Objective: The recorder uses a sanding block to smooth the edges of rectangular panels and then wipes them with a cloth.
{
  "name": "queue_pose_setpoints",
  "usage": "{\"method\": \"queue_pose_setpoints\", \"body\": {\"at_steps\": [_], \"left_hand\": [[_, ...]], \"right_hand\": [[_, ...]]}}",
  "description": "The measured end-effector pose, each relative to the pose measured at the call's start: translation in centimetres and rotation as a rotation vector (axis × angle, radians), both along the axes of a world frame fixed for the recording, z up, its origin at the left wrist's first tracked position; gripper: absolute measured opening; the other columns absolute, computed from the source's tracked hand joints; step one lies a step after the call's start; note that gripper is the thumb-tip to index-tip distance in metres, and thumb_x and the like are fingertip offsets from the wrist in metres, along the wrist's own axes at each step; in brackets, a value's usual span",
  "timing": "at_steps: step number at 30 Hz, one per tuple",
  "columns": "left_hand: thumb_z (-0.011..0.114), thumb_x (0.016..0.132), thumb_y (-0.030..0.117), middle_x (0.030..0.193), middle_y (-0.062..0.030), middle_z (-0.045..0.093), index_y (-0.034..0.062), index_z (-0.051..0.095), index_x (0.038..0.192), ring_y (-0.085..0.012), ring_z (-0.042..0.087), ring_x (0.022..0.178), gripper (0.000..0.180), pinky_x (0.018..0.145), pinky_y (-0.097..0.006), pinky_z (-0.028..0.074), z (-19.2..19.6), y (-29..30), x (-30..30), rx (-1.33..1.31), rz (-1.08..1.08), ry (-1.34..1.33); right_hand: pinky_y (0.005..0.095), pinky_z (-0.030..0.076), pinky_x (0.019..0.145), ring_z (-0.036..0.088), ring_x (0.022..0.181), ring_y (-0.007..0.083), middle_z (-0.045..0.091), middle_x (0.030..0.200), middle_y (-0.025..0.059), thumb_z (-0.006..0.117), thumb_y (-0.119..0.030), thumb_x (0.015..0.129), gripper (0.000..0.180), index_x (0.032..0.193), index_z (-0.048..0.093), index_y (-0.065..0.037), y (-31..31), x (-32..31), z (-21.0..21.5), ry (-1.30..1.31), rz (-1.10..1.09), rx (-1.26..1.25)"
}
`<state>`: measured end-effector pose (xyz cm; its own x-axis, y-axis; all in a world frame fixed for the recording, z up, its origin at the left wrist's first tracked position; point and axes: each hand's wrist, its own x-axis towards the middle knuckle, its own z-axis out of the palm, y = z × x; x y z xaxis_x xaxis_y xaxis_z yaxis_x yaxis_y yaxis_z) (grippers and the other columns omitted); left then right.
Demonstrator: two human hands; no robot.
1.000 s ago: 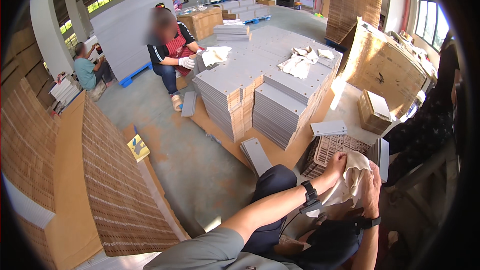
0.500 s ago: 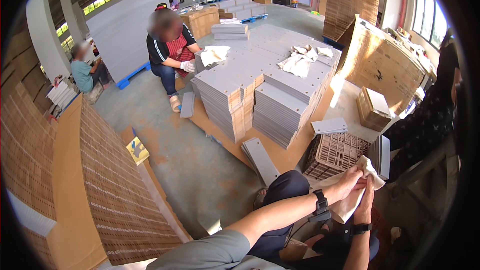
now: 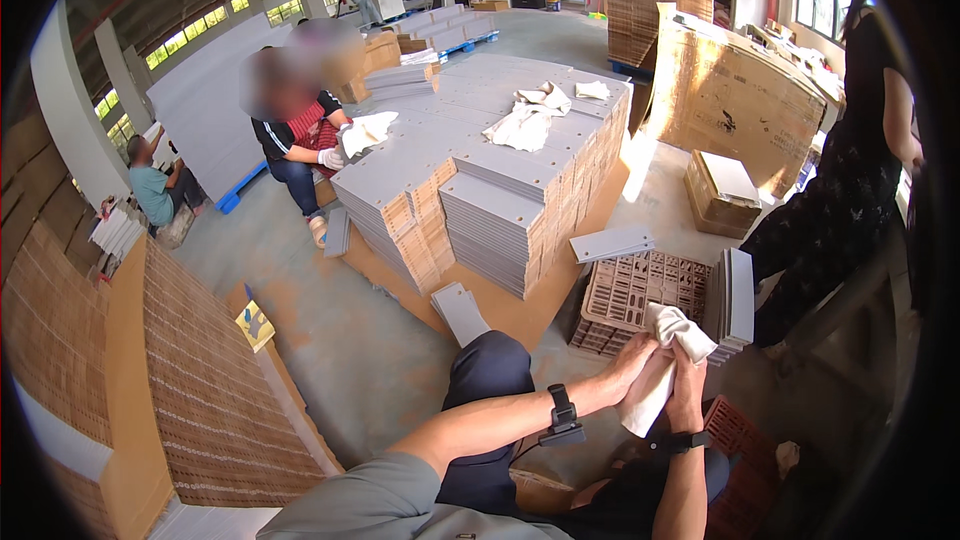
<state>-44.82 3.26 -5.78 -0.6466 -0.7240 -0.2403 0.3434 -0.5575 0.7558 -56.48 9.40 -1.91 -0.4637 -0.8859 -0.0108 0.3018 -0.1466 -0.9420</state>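
A cream cloth is bunched between my two hands, its top folded over and a long end hanging below. My left hand grips it from the left with curled fingers. From the right, my right hand is closed on the same cloth near its crumpled top. Just beyond the hands, an upturned plastic crate stands on the floor. Several grey boards stand on edge against its right side, and a few more grey boards lie on its far edge.
A large stack of grey panels stands ahead, with crumpled cloths on top. A co-worker crouches at its left; another person stands at right. Stacked brown sheets fill the left. A red crate lies near my right arm.
My view has turned to the right, so the scene sits further left. Both hands still hold the cloth. The person at right has come further into view.
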Motion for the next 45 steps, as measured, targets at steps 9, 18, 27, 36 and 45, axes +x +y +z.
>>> {"method": "queue_pose_setpoints", "body": {"at_steps": [9,18,27,36,45], "left_hand": [[0.057,0.107,0.028,0.125,-0.0088,0.068,0.0073,0.062,0.132,-0.0192,0.067,0.111,0.033,0.099,-0.038,0.055,0.8,-2.1,-1.7,0.081,-0.256,0.121],[0.064,0.104,0.044,0.128,-0.0133,0.063,0.0007,0.056,0.137,-0.0214,0.063,0.113,0.055,0.095,-0.036,0.055,0.1,-10.5,-11.7,-0.447,-0.378,-0.589],[0.079,0.082,0.066,0.167,-0.0387,0.010,-0.0103,0.003,0.162,-0.0452,0.011,0.159,0.134,0.128,-0.049,0.021,-4.3,-7.9,-28.6,-0.616,-0.281,-0.972],[0.080,0.090,0.042,0.146,-0.0295,0.051,-0.0056,0.051,0.142,-0.0370,0.053,0.137,0.077,0.111,-0.045,0.046,-10.6,-12.9,-28.1,-0.360,-0.203,-0.771],[0.055,0.110,0.026,0.133,-0.0167,0.059,0.0020,0.048,0.132,-0.0272,0.064,0.121,0.033,0.098,-0.052,0.059,-4.2,-8.8,-16.6,-0.268,-0.303,-0.367]], "right_hand": [[0.0389,0.051,0.100,0.063,0.111,0.0216,0.066,0.120,0.0076,0.076,-0.013,0.092,0.053,0.140,0.054,-0.001,1.7,-0.8,-2.2,0.211,-0.035,0.014],[0.0539,0.056,0.085,0.068,0.097,0.0478,0.066,0.105,0.0269,0.068,-0.007,0.086,0.036,0.120,0.056,-0.006,6.8,-6.7,0.6,1.109,0.169,0.497],[0.0519,0.058,0.085,0.070,0.094,0.0458,0.065,0.106,0.0276,0.066,-0.003,0.081,0.034,0.115,0.059,0.000,8.8,-7.8,0.5,1.180,0.288,0.626],[0.0513,0.057,0.089,0.069,0.098,0.0465,0.065,0.107,0.0284,0.067,-0.004,0.083,0.037,0.119,0.058,-0.002,8.2,-8.3,1.7,1.134,0.341,0.625],[0.0481,0.054,0.088,0.064,0.104,0.0412,0.063,0.112,0.0173,0.075,-0.008,0.084,0.044,0.124,0.059,-0.007,9.6,-11.4,3.7,0.973,-0.259,0.301]]}}
